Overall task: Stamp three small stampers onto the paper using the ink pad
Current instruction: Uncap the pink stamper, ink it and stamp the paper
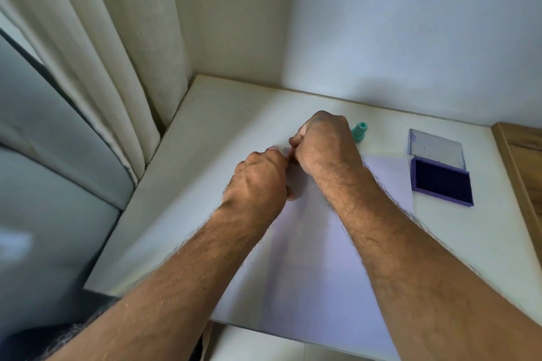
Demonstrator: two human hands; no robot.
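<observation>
Two bare forearms reach in from the bottom of the frame and meet at centre, where the left hand (258,176) and the right hand (325,146) close together over the far edge of a pale lilac sheet of paper (311,258) lying on a white worktop (205,141). A small pink-topped stamper (272,149) shows only as a sliver just above the left knuckles, so its long axis cannot be read. The left hand's fingers are curled and appear to be wrapped round it, and the right hand's fingers are bunched tight at the same spot, seemingly pinching at it or at something between the two fists (the contact itself is hidden behind the backs of both hands).

A teal plastic stamper with a flared base (360,131) stands upright just right of the right hand, its long axis near vertical, near the paper's upper edge. It is closest to the right hand, which would probably be the one to take it.

Further right, well apart from both hands, a purple rectangular ink pad (441,182) lies open on the worktop, its dark felt exposed and its clear hinged lid (437,149) laid back toward the wall. Any inking move runs rightward across the paper. No third stamper can be made out, and the visible paper bears no clear print.
</observation>
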